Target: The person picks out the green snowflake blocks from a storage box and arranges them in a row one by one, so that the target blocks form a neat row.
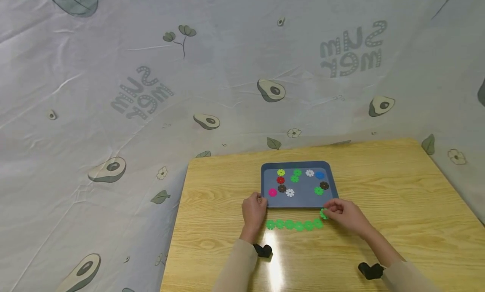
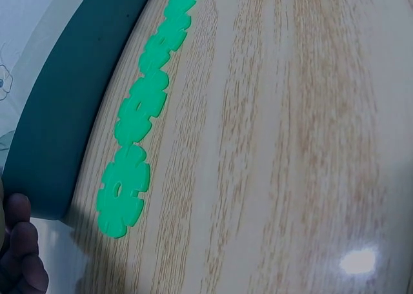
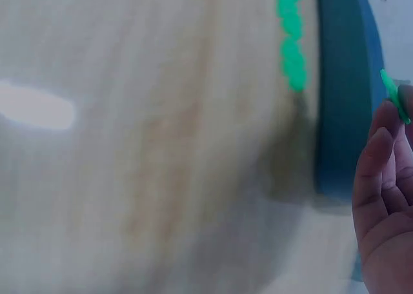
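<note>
The right hand (image 1: pixel 346 216) pinches a green flower-shaped disc (image 3: pixel 392 91) between its fingertips, raised just above the counter (image 1: pixel 212 224). Left of those fingers, six more green discs (image 1: pixel 289 224) form a row on the counter, reaching across to near the left hand (image 1: pixel 254 211). The left hand's fingers touch the near left corner of the grey-blue tray (image 1: pixel 303 200); whether they grip it, I cannot tell. Beyond and between both sets of fingers, the tray carries loose discs in yellow, red, pink, brown, white, green and blue (image 1: pixel 320 175).
</note>
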`<act>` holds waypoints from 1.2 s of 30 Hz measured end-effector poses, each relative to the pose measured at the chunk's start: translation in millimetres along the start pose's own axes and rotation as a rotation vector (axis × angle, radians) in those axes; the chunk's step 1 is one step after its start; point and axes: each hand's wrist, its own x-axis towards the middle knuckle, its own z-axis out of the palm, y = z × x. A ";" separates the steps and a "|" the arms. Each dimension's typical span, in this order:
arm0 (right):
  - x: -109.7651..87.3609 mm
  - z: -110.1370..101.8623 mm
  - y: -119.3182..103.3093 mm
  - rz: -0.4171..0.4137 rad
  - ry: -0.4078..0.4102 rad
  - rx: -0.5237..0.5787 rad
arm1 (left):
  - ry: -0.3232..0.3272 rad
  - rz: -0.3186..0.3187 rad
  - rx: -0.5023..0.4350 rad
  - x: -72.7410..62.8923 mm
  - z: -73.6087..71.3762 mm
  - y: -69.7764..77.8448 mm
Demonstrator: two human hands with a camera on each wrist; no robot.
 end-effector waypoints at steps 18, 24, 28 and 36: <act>-11.8 22.5 33.9 0.001 0.102 -0.226 | -0.007 -0.003 -0.001 -0.2 -0.4 -0.5; -13.6 27.3 30.1 -0.011 0.103 -0.274 | -0.017 -0.015 -0.024 -0.8 -1.9 0.7; -13.8 28.1 28.4 -0.013 0.099 -0.287 | -0.011 -0.019 -0.014 -0.9 -1.4 0.8; -10.9 24.3 20.7 -0.018 0.133 -0.244 | -0.007 -0.016 -0.002 0.2 0.3 -0.7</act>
